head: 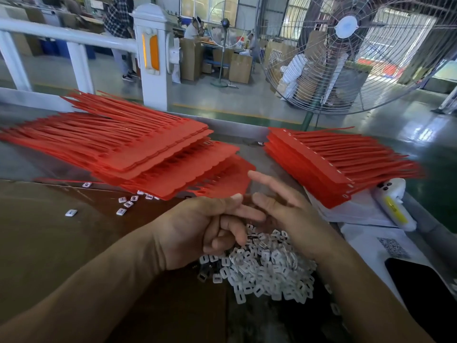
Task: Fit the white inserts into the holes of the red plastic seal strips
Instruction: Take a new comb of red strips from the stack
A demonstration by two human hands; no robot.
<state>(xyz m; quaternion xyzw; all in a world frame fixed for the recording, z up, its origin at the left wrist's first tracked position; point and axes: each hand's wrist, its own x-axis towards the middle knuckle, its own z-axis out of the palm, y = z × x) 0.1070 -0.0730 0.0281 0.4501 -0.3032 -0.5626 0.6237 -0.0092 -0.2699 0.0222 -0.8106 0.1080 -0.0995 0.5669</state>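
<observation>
- Your left hand point(197, 229) hovers over the heap of white inserts point(262, 266), fingers loosely curled, thumb and forefinger stretched toward the right hand; whether it pinches an insert cannot be told.
- Your right hand point(284, 214) sits just beside it, fingertips meeting the left's, forefinger straight and pointing away from you, the other fingers relaxed; no held piece shows.
- The heap lies directly beneath and nearer you than both hands, on the worktop point(49, 243).
- A few stray inserts point(126, 203) lie left of the hands, near the edge of the left stack.
- The left stack of red seal strips point(148, 154) lies just beyond your hands, tag ends toward you, tails running far-left.
- The right stack of red strips point(329, 167) lies right of your hands, tails running right, white inserts visible along its tag edge.
- A floor fan point(346, 45) stands beyond the worktop.
</observation>
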